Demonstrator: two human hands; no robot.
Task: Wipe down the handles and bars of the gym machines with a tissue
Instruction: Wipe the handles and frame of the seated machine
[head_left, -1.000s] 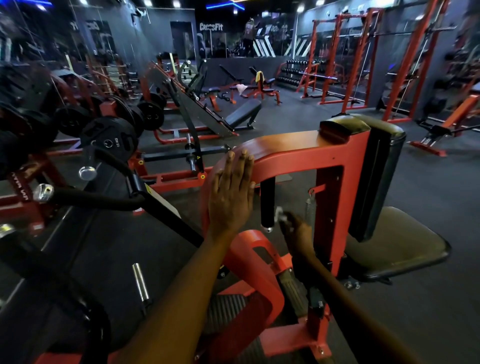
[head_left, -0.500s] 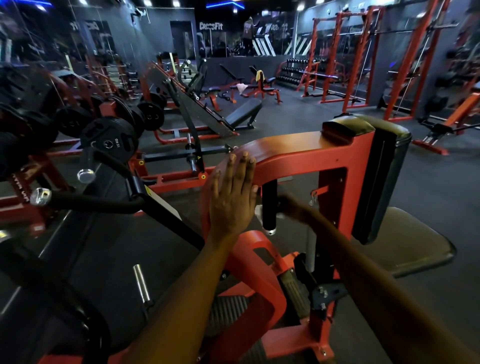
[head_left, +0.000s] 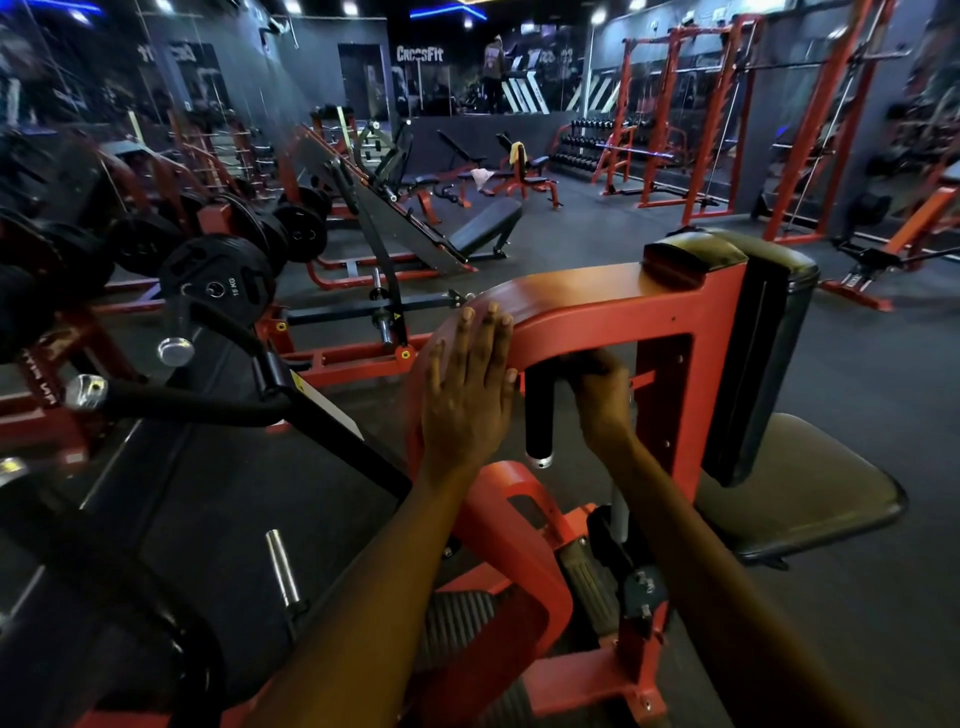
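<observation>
The left hand (head_left: 467, 395) lies flat, fingers straight, against the curved end of the red frame (head_left: 597, 306). The right hand (head_left: 602, 389) reaches up beside the black handle (head_left: 538, 410); its grip cannot be made out. No tissue shows.

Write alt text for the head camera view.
A person's left hand rests flat on a red gym machine frame, while the right hand reaches under the frame beside a black hanging handle. A padded seat sits right.
</observation>
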